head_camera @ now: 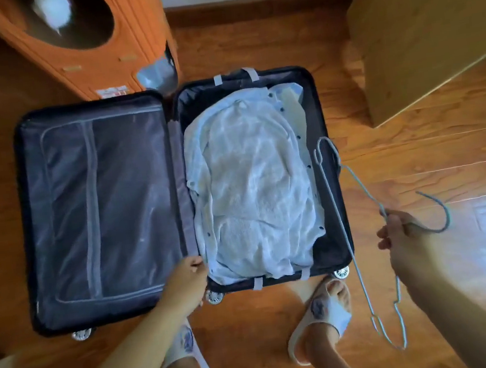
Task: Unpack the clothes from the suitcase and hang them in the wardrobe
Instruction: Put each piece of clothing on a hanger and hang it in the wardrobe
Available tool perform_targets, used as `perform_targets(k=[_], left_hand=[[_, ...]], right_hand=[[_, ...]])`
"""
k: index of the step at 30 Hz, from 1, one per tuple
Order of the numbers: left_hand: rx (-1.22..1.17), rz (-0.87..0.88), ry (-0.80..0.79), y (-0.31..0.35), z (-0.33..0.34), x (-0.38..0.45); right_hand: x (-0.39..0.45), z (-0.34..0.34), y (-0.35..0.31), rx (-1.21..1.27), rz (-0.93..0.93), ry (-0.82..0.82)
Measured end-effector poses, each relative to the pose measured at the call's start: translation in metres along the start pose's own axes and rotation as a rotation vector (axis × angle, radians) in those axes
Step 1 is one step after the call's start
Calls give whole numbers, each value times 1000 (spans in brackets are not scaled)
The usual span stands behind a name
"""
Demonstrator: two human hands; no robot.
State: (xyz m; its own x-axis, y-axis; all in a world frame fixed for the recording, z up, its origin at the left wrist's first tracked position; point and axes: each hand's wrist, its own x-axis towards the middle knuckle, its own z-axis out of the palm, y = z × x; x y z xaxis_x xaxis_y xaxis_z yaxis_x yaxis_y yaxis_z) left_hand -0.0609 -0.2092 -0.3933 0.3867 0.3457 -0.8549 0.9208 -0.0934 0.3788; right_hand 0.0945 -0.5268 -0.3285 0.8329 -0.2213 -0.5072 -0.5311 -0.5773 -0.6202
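Observation:
A dark suitcase point(35, 211) lies open flat on the wooden floor. Its right half holds a pile of pale blue and white clothes point(251, 182), with a buttoned shirt at the edge. My left hand point(187, 276) is at the near left corner of the pile, fingers curled on the fabric edge by the suitcase hinge. My right hand point(403, 233) grips a grey wire hanger point(335, 202) at the neck just below its hook, to the right of the suitcase. The hanger's long bar crosses the suitcase's right rim.
An orange plastic cabinet point(88, 49) with an oval opening stands behind the suitcase. A light wooden furniture panel point(431, 29) rises at the right. My two feet in white slippers point(323, 312) stand on the floor at the suitcase's near edge.

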Motion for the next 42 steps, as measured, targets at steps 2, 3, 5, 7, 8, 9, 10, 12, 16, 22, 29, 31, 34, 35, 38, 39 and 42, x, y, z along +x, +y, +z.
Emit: perform_targets(k=[2,3,5,7,8,9,10,12,16,22,29,31,34,35,38,39,42], left_hand=[[247,90,125,12,15,72],[321,139,190,20,17,105],[387,252,344,46,18,163],[451,306,450,74,15,214],[490,294,478,87,13,236],[541,267,501,98,12,257],[605,221,511,107,11,273],[683,132,499,117,12,296],[561,63,514,113,14,297],[899,281,617,93,-15,192],[215,432,339,156,-89,-24],[-28,459,216,188,-105,-112],[-276,448,156,234,-132,-229],[-394,427,144,250,-144,-260],[-536,503,185,296,-174,-346],[-557,550,206,308,-181,-374],[-486,724,324,339,-200,-459]], right_hand=[[46,24,8,78,-27,-8],[66,34,11,102,-43,-13],[101,55,18,151,-66,-20],[132,75,24,177,-92,-24],[144,84,28,178,-104,-28],[153,92,33,179,-108,-35],[160,100,37,186,-112,-45],[165,112,45,184,-120,-45],[146,117,56,162,-100,8],[79,72,42,110,56,50],[-27,-19,-30,41,53,73],[-57,-53,-67,16,62,43],[-95,-106,-118,6,12,-20],[-104,-123,-132,8,-1,-25],[-113,-167,-167,13,-103,-61],[-114,-182,-181,15,-169,-101],[-115,-224,-229,49,-376,-198]])
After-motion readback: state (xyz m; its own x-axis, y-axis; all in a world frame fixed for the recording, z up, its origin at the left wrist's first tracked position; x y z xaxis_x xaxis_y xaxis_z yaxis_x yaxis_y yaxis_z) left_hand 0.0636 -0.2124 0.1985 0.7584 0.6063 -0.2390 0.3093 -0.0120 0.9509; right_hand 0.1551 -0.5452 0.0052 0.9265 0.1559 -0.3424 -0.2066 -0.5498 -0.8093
